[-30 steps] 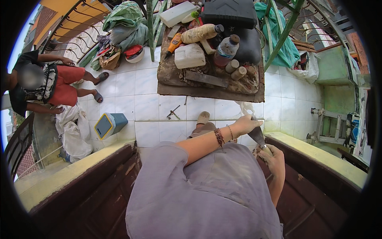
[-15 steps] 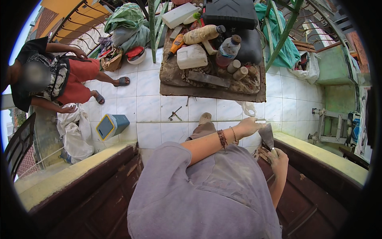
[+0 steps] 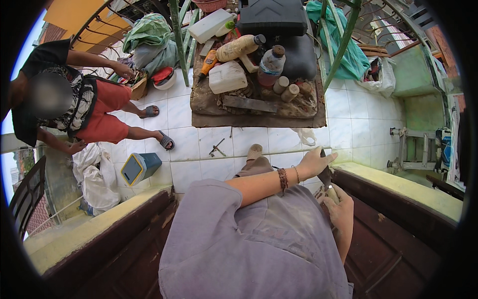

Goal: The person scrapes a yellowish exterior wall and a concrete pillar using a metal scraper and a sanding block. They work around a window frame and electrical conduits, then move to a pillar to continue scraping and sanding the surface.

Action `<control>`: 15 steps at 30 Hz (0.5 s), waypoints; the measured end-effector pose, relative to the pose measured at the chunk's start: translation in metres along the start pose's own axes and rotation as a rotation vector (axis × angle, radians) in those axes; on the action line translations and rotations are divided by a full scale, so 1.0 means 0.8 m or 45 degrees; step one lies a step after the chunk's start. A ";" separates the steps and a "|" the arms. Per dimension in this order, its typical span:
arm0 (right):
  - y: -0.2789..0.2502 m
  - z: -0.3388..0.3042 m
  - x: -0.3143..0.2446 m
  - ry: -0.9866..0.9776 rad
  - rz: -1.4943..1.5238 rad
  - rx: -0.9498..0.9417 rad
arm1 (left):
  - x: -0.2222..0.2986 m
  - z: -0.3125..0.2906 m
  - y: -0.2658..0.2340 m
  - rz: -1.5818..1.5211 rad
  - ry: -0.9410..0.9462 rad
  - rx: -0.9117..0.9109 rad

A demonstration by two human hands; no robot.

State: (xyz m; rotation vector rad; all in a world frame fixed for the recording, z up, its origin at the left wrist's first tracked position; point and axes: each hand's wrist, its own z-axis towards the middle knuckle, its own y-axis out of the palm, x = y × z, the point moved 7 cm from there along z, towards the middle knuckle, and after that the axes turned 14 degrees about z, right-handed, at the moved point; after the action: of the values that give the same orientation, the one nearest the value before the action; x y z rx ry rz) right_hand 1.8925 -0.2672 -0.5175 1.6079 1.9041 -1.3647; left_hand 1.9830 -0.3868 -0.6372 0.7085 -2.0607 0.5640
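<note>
Your right hand point(image 3: 341, 212) sits at 4 o'clock from frame centre, fingers curled tight around the handle of a small dark-bladed tool point(image 3: 326, 177), likely a chisel or scraper, can't tell which. Blade points up toward 12 o'clock. Your left hand point(image 3: 314, 163) crosses your body just above it, at 3 o'clock, fingers pressed together and pinching the blade near its top. Beaded bracelet point(image 3: 283, 180) on that left wrist. Both hands hover over the edge of the dark brown wooden panel point(image 3: 393, 239) that runs along 4 to 5 o'clock. Grey shirt point(image 3: 249, 249) fills the lower middle.

Past the hands, your foot point(image 3: 254, 151) rests on the white tile floor point(image 3: 184, 149). At 9 o'clock, a blue box with a yellow rim point(image 3: 139, 168) beside white sacks point(image 3: 97, 179).

Farther out at 12 o'clock, a dirty mat point(image 3: 259, 109) carries a white jug point(image 3: 227, 77), a plastic bottle point(image 3: 271, 65), 2 small cylinders point(image 3: 285, 88) and an orange power tool point(image 3: 207, 63). Green ladder point(image 3: 343, 40) at 1 o'clock. At 10 o'clock another person point(image 3: 94, 107) in red shorts bends and reaches into a basket point(image 3: 137, 82).
</note>
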 end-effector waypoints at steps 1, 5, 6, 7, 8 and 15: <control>-0.010 0.002 0.005 0.048 0.040 0.009 | 0.000 0.004 0.002 -0.037 -0.027 0.004; -0.047 0.018 0.014 -0.018 0.065 0.131 | 0.017 0.016 0.009 0.030 0.072 0.257; -0.050 0.022 0.015 -0.044 0.040 0.111 | 0.024 0.020 0.022 -0.033 0.130 0.175; -0.055 0.024 0.018 -0.038 -0.017 0.118 | 0.030 0.024 0.035 -0.109 0.189 0.099; -0.059 0.028 0.023 0.003 -0.099 0.137 | 0.032 0.029 0.045 -0.106 0.178 0.081; -0.125 0.039 0.028 -0.052 -0.157 0.026 | 0.039 0.076 0.088 -0.049 -0.112 0.494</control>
State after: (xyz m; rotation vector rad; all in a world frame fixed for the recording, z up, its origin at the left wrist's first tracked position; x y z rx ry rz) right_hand 1.7862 -0.2711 -0.5029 1.4820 2.0007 -1.4581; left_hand 1.8860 -0.3811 -0.6526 1.0094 -2.0333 0.9396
